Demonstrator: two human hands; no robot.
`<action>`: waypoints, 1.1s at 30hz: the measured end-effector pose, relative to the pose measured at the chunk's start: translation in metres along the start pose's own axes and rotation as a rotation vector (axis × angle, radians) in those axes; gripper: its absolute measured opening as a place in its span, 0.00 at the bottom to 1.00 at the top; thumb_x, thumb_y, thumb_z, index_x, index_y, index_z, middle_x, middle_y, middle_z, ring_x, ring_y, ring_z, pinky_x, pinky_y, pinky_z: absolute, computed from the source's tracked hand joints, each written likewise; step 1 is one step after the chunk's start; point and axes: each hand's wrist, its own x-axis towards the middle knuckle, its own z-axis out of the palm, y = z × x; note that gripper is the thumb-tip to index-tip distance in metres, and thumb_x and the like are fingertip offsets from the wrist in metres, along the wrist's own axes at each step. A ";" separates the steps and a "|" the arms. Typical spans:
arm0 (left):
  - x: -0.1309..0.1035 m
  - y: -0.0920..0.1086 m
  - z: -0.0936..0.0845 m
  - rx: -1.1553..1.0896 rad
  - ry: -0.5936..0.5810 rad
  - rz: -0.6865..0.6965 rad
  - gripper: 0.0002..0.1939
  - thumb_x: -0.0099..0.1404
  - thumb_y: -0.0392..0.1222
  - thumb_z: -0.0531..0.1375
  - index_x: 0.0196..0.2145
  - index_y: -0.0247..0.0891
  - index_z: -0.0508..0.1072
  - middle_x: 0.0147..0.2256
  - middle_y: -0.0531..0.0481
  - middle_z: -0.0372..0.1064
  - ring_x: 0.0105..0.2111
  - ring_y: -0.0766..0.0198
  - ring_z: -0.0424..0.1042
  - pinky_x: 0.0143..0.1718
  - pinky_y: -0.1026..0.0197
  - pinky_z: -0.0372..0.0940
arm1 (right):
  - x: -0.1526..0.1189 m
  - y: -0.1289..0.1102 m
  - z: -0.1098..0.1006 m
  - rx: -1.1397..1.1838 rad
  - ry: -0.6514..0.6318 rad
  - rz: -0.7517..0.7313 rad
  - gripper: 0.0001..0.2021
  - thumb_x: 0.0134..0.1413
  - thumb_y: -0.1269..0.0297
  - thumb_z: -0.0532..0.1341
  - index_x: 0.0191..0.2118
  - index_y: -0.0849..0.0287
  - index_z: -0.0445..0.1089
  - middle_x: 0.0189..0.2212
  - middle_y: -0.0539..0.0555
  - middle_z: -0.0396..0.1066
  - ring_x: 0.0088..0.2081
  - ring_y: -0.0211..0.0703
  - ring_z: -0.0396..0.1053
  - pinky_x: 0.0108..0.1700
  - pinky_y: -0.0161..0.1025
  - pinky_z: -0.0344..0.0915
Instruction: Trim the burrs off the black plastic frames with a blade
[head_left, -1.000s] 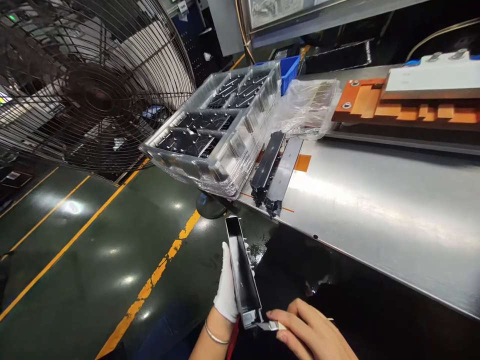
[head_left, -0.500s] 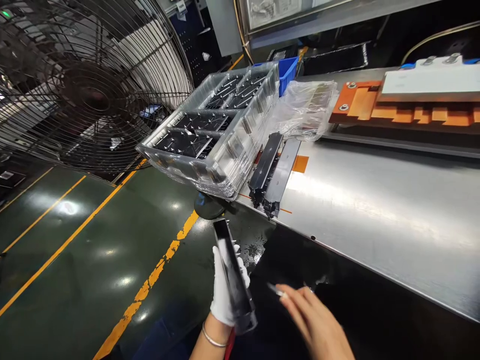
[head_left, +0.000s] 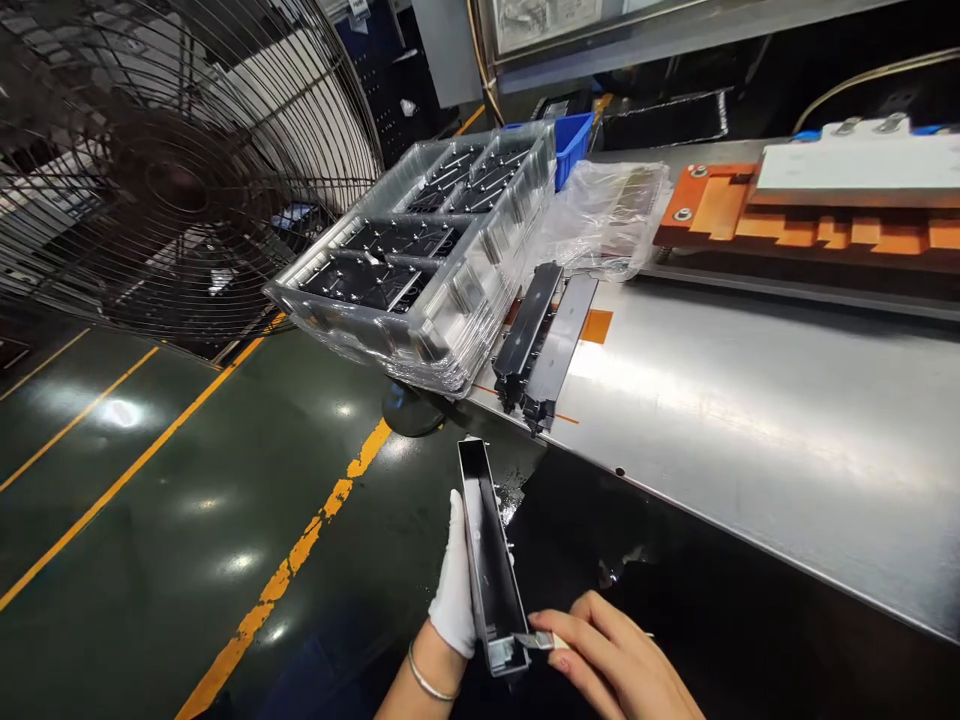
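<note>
A long, narrow black plastic housing (head_left: 495,570), hollow with its open side up, is tilted in front of me. My left hand (head_left: 454,590), in a white glove, is closed around its left side and underside; some fingers are hidden behind it. Bare and pinched, my right hand (head_left: 611,655) grips a small knife (head_left: 538,641) with a pale handle. The blade touches or nearly touches the near end of the housing. Two similar dark housings (head_left: 531,330) lie side by side on the metal table's left end.
Clear plastic trays (head_left: 450,335), stacked and holding black parts, stand at the metal table's (head_left: 735,420) left end. Behind them are a blue bin (head_left: 574,150) and plastic bags (head_left: 611,215). An orange fixture (head_left: 720,205) sits at right. A large caged fan (head_left: 180,185) stands at left.
The housing has turned so that its hollow side shows, and it has shifted slightly right. My right hand has brought the knife left and down to the housing's near end.
</note>
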 end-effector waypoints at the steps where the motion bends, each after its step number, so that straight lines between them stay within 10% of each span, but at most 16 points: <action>1: 0.000 0.000 0.000 0.001 0.005 -0.009 0.29 0.58 0.70 0.59 0.36 0.39 0.74 0.19 0.58 0.65 0.15 0.71 0.62 0.16 0.69 0.56 | 0.000 0.002 0.000 -0.007 0.010 -0.009 0.13 0.70 0.56 0.54 0.55 0.43 0.69 0.34 0.48 0.70 0.33 0.38 0.74 0.35 0.31 0.71; 15: -0.003 -0.012 -0.004 -0.062 -0.133 -0.138 0.29 0.52 0.66 0.67 0.31 0.34 0.77 0.21 0.54 0.68 0.21 0.69 0.67 0.26 0.67 0.66 | 0.028 0.009 -0.007 -0.147 0.188 -0.026 0.16 0.71 0.51 0.48 0.51 0.45 0.70 0.32 0.48 0.69 0.31 0.39 0.73 0.32 0.34 0.71; 23: -0.007 -0.016 -0.005 -0.055 -0.148 -0.348 0.27 0.55 0.64 0.66 0.20 0.35 0.71 0.10 0.61 0.54 0.10 0.76 0.53 0.12 0.71 0.48 | 0.035 0.010 -0.017 -0.160 0.216 0.032 0.18 0.72 0.52 0.47 0.51 0.48 0.72 0.32 0.50 0.69 0.30 0.40 0.74 0.27 0.32 0.70; 33: -0.012 -0.021 -0.011 0.073 -0.160 -0.328 0.29 0.60 0.67 0.60 0.23 0.35 0.74 0.15 0.53 0.65 0.15 0.69 0.63 0.19 0.67 0.60 | 0.024 0.016 -0.007 -0.126 0.221 0.060 0.17 0.71 0.50 0.48 0.50 0.46 0.72 0.33 0.49 0.70 0.31 0.39 0.73 0.31 0.33 0.70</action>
